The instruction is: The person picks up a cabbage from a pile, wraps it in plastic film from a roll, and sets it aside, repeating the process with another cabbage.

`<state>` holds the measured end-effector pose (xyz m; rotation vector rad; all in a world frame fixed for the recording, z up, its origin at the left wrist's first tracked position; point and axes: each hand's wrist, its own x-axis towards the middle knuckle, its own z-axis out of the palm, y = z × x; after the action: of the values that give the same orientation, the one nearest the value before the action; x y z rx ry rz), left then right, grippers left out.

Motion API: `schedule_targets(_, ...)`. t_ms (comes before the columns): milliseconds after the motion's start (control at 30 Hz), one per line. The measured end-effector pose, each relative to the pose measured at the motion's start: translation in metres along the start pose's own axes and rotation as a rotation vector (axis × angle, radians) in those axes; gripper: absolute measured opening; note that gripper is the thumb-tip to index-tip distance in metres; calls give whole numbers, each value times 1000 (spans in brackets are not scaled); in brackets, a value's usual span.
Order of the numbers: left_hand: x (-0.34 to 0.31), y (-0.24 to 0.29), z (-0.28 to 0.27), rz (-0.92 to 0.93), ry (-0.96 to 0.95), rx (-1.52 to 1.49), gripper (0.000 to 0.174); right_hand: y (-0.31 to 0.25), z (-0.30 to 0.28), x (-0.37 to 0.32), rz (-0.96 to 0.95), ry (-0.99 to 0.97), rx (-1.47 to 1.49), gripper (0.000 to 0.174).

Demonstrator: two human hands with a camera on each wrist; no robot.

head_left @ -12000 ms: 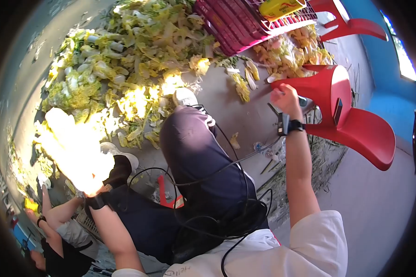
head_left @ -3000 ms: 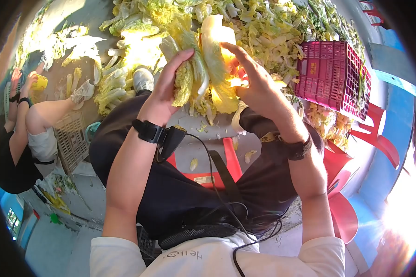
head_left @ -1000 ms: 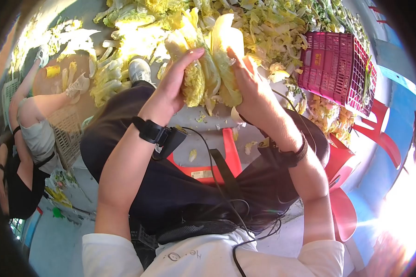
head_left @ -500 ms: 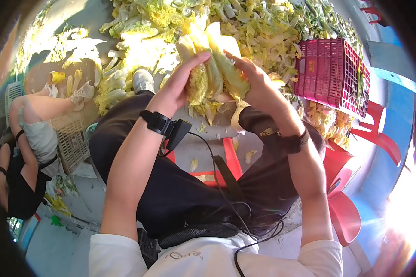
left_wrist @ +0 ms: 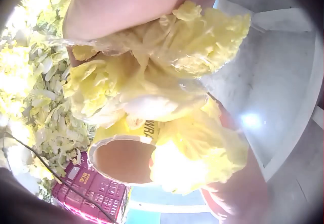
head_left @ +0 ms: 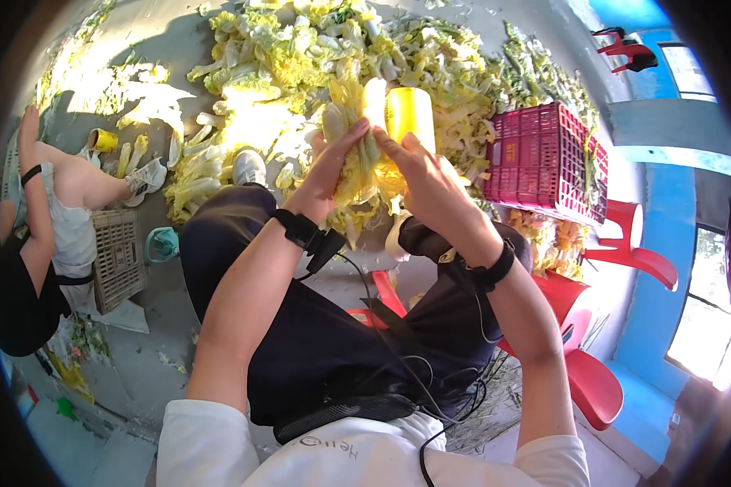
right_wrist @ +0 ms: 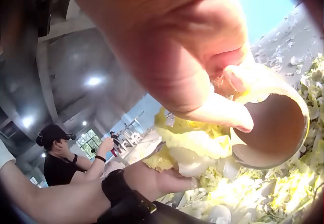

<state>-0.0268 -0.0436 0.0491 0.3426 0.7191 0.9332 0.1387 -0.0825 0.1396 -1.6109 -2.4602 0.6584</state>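
Observation:
In the head view my left hand (head_left: 325, 174) grips a bundle of yellow-green napa cabbage leaves (head_left: 347, 115) from its left side. My right hand (head_left: 430, 178) holds a yellow roll of plastic wrap (head_left: 410, 112) beside the bundle, fingertips close to the left hand's. Part of the word "WRAP" shows on the roll in the left wrist view, with its hollow core (left_wrist: 124, 160) facing the camera. Clear film (left_wrist: 109, 47) stretches over the leaves there. The right wrist view shows the thumb and fingers bent against the roll (right_wrist: 273, 128), with the leaves (right_wrist: 195, 143) alongside.
Loose cabbage leaves (head_left: 276, 49) heap on the floor ahead. A magenta crate (head_left: 536, 158) stands to the right, near red chairs (head_left: 593, 385). At left another person (head_left: 24, 268) sits by a beige crate (head_left: 118, 260); a second yellow roll (head_left: 102, 140) lies nearby. A cable crosses my lap.
The head view has turned. Over the last second the hands have drawn closer together and lower in view. The yellow roll now shows plainly in the right hand, upright beside the leaves.

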Motion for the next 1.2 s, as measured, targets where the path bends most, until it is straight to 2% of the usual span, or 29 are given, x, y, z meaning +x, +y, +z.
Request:
schedule_targets(33, 4, -4, -2, -48, -33, -120, 35, -4, -1, -2, -10, 9, -60, 74)
schedule_targets(133, 7, -12, -7, -99, -59, -144, 37, -15, -11, -3, -58, 100, -200, 74)
schedule_targets(167, 8, -15, -10, -120, -112, -119, 44, -12, -6, -6, -136, 131, -292, 74)
schedule_targets(267, -2, -14, -3, -91, -197, -254, 45, -45, -15, 0, 98, -122, -525, 78)
schedule_targets(300, -7, -11, 0, -73, -268, -271, 45, -48, -13, 0, 58, -125, -628, 84)
schedule_targets(400, -2, -18, 4, -126, -263, -239, 46, -65, -17, 3, 111, -178, -753, 87)
schedule_targets(433, -3, -21, 7, -67, -270, -230, 46, -64, -18, 2, 82, -179, -774, 87)
schedule_targets(533, -10, -13, 14, -133, -319, -207, 44, -61, -10, -2, 9, -91, -823, 82)
schedule_targets(633, -9, -18, 18, -144, -336, -273, 40, -60, -11, 0, 51, -208, -803, 80)
schedule_targets(733, -10, -21, 18, -149, -337, -308, 36, -58, -9, -1, 15, -128, -807, 60)
schedule_targets(833, 16, -39, -2, -84, -356, -436, 33, -51, 9, -3, 31, 68, -808, 62)
schedule_targets(933, 8, -28, 5, 3, -252, -398, 34, -49, -5, -9, -14, 14, -740, 62)
schedule_targets(1033, 11, -17, 7, 50, -186, -352, 40, -52, -13, -16, -79, 137, -651, 72)
schedule_targets(1133, 6, -5, 15, 31, -185, -347, 49, -42, -21, -20, -256, 388, -476, 63)
schedule_targets(1167, 2, 0, 20, 27, -205, -347, 49, -40, -23, -19, -195, 382, -348, 57)
schedule_targets(1200, -3, 5, 24, 24, -220, -347, 50, -37, -24, -19, -173, 407, -346, 56)
